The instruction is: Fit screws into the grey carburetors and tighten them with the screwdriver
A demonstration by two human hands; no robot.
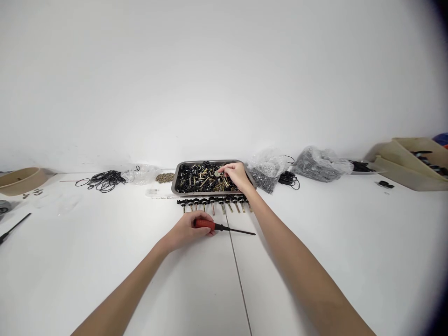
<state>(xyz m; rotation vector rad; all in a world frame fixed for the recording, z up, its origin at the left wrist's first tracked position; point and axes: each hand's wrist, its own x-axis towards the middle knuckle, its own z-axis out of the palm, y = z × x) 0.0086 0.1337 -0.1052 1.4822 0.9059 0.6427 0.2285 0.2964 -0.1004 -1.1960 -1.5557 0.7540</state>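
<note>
My left hand [189, 228] rests on the white table, fingers wrapped round the red handle of a screwdriver [224, 227] whose black shaft points right. My right hand [235, 175] reaches into a metal tray [175, 184] full of black and brass parts, pinching a small round piece at its fingertips. A row of several assembled black-and-brass bolts [214, 203] lies just in front of the tray, between the two hands.
Black rubber rings [103, 180], a clear bag [142, 173] and a small pile of brass nuts [165, 177] lie left of the tray. Bags of dark parts [266, 170] [317, 164] sit right. A beige bin [409, 163] stands far right, a tan bowl [19, 179] far left.
</note>
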